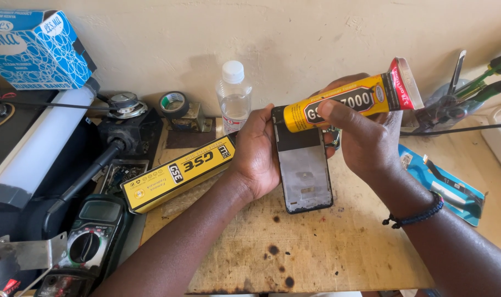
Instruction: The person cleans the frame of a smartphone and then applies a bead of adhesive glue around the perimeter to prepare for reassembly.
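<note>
yellow glue tube [346, 102] gripped in the right hand [366, 140] over a phone frame [303, 165].
the left hand [258, 151] clasps the frame's left edge, tilting it up off the scorched wooden board [316, 247]; the tube's nozzle end meets the frame's top corner. a clear plastic bottle [234, 96], white-capped, stands behind, its contents unclear; a long yellow box [176, 173] lies just left, closed.

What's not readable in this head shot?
- Glue tube nozzle: head view, hidden behind the left hand and the phone frame.
- Phone frame's left edge: covered by left hand's fingers.
- Right hand palm side: turned away.
- Multimeter: bottom cut off by the picture's edge.
</note>
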